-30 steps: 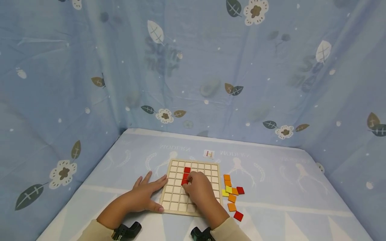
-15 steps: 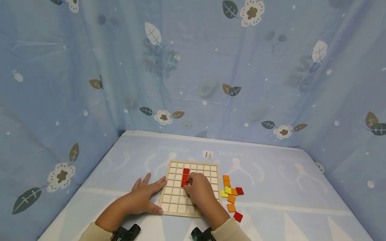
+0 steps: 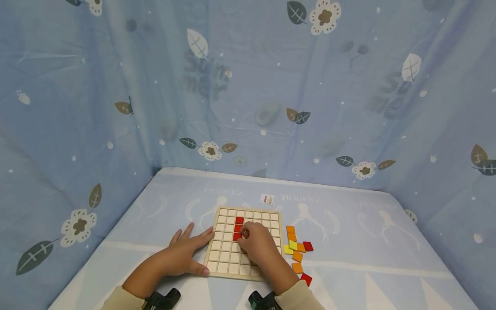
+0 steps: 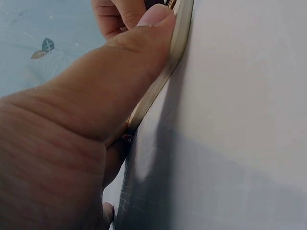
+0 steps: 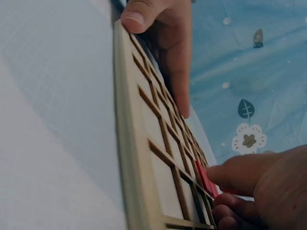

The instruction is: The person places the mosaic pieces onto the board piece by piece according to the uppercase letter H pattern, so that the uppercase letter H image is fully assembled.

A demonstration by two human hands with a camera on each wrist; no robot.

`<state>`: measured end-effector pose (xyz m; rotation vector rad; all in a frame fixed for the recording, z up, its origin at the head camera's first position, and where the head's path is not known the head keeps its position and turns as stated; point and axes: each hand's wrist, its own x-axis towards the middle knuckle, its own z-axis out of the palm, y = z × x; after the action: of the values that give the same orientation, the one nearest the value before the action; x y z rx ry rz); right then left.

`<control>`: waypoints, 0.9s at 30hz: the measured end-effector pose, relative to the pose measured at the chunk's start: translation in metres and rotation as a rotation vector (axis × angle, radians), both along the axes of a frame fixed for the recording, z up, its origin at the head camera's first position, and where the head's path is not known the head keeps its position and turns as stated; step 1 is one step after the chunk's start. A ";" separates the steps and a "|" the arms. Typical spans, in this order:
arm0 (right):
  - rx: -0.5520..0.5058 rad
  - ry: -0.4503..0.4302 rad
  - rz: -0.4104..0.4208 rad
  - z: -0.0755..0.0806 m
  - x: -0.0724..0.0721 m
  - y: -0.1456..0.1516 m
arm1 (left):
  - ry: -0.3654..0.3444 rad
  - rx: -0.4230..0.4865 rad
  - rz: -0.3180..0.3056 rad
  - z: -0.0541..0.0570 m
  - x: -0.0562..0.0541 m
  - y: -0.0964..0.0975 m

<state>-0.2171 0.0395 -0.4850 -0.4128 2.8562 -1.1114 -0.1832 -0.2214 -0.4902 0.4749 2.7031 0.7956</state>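
A square wooden grid board (image 3: pixel 212 269) lies on the table, with three red tiles (image 3: pixel 239 220) in one column of its cells. My left hand (image 3: pixel 182 254) rests along the board's left edge, fingers spread and straight. In the left wrist view, the left thumb (image 4: pixel 139 45) lies against the wooden rim (image 4: pixel 165 74). Over the middle of the board my right hand (image 3: pixel 258 243) has curled fingers, thumb and fingertips pinching at the nearest red tile. In the right wrist view, the right thumb (image 5: pixel 235 172) meets that red tile (image 5: pixel 205 178); the fingertips behind are partly hidden.
Right of the board lie loose orange tiles (image 3: pixel 297 268), yellow tiles (image 3: pixel 288 249) and red tiles (image 3: pixel 308 246), some overlapping. A small printed card (image 3: pixel 267 199) is beyond the board. Patterned blue cloth (image 3: pixel 248 86) hangs behind and at the sides of the table.
The right hand has shifted slightly to the right, still at the lowest red tile. The left hand keeps its place on the board's edge; the whole view moved a little.
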 end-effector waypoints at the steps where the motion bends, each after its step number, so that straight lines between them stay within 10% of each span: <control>1: -0.010 -0.002 0.015 0.001 0.000 0.002 | -0.002 0.004 -0.002 0.000 0.000 0.000; 11: -0.009 0.001 0.095 0.014 -0.007 0.037 | -0.014 -0.001 0.008 0.003 0.001 0.003; 27: 0.075 -0.050 -0.115 0.020 -0.010 0.116 | -0.019 -0.001 0.000 0.001 -0.002 0.000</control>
<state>-0.2272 0.1558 -0.4646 -0.2164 2.8982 -1.0119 -0.1848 -0.2211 -0.4892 0.4655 2.6860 0.7946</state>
